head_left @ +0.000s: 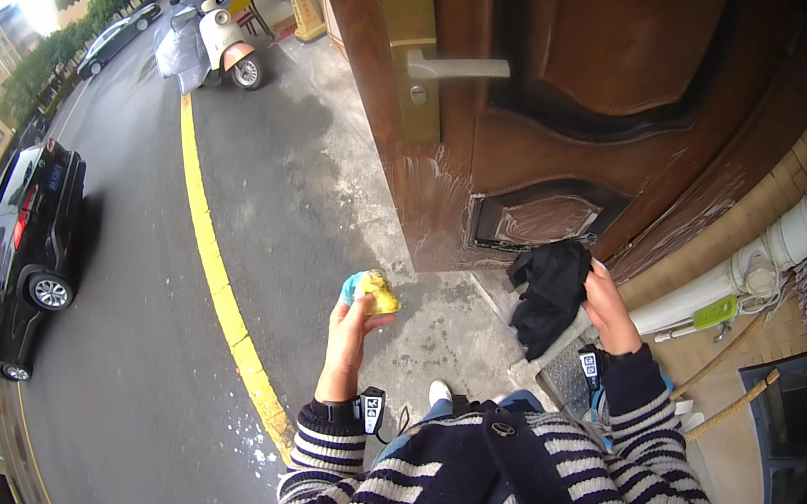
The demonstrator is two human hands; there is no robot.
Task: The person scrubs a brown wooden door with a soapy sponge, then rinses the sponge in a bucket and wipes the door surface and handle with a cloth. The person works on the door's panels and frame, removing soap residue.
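Note:
My left hand [347, 338] is raised over the pavement, its fingers closed on a small crumpled yellow-and-blue sponge or cloth [378, 291]; which of the two it is I cannot tell. My right hand [610, 308] grips a bunched black cloth [549, 295] that hangs down beside the lower part of a brown panelled door [576, 162]. Whitish streaks mark the door's lower panel and edge. Higher up, the door bears a gold lock plate [412, 21] with a pale lever handle [461, 68].
At right, a white pipe [788, 239] runs along the wall, a green-handled tool [715, 313] hanging by it. A metal grate [565, 373] lies below the black cloth. Leftward, a yellow line [212, 254] edges the road, with a black car [35, 257] and a parked scooter [213, 42].

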